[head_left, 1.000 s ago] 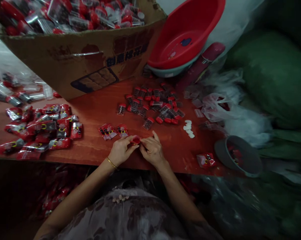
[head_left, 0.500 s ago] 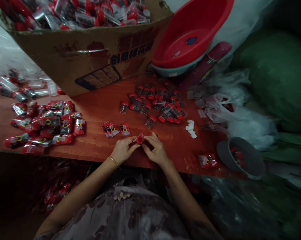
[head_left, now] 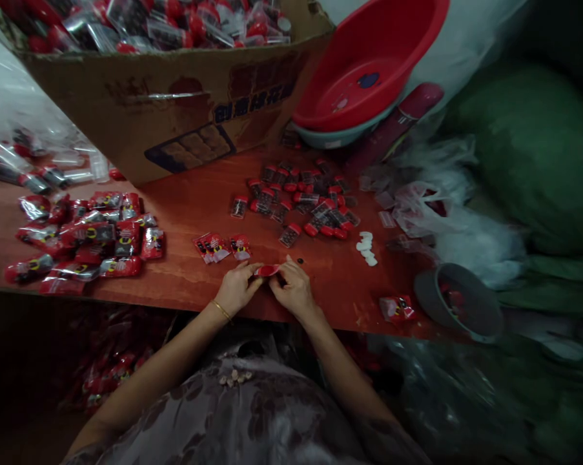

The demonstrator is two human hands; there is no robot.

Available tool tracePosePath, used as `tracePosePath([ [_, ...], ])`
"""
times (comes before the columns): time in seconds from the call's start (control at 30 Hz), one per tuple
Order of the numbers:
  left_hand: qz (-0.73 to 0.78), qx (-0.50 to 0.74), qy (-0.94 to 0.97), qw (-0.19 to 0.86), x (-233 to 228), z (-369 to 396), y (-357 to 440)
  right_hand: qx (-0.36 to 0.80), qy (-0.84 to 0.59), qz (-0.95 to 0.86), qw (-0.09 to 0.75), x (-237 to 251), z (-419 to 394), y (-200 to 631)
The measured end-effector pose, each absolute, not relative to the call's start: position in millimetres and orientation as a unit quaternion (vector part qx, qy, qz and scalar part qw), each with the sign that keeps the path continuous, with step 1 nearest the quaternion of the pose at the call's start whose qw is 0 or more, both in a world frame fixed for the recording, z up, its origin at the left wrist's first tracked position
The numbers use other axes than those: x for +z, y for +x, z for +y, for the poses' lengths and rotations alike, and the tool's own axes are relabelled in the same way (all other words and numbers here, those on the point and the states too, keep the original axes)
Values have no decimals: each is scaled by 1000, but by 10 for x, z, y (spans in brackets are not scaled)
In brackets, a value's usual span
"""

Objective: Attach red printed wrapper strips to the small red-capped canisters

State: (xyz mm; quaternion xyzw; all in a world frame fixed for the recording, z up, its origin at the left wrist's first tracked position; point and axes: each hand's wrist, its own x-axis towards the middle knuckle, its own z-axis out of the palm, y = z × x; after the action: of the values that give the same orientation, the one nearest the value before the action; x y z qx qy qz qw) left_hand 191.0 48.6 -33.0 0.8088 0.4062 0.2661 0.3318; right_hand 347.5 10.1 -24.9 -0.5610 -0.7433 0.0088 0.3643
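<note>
- We have both hands at the near edge of the table [head_left: 184,206], and pinched between them is a small red packet [head_left: 266,270].
- Our left hand [head_left: 237,289] has its fingers closed on the packet's left end, a thin gold bangle [head_left: 218,310] at that wrist.
- Our right hand [head_left: 294,290] has its fingers closed on the packet's right end, thumb and forefinger meeting on it.
- The packet sits just above the table, lying roughly flat between the two hands.
- Just beyond the left hand, three flat red sachets [head_left: 222,247] lie side by side.
- Further back, a cluster of little clear vials with red caps [head_left: 301,205]; a few white discs [head_left: 365,248] just to its right.
- Off to the left, a spread of finished red packs [head_left: 85,239].
- At the back, a cardboard box [head_left: 175,110] heaped with packed goods, and a red basin [head_left: 368,71] beside it.
- At the right edge, a grey bowl [head_left: 458,302], one sachet [head_left: 395,308] near it.
</note>
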Motion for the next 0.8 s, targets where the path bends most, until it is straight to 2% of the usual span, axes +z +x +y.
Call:
tracePosePath([
  [0.17,388,273,835,279,-426,483,1900,33,-569,-745,346,-331,115,3489],
  [0.53,418,209,848,250,-330,391,1930,54,-573,-755,314,-473,73,3489],
  [0.6,409,240,835,280,-285,343,1925,53,-585,-745,316,-421,40,3519],
  [0.73,451,393,653,465,-103,381,1639,28,-643,-686,341,-262,104,3690],
  [0.8,489,449,575,479,27,563,1286,-1,-689,-646,329,-222,252,3798],
])
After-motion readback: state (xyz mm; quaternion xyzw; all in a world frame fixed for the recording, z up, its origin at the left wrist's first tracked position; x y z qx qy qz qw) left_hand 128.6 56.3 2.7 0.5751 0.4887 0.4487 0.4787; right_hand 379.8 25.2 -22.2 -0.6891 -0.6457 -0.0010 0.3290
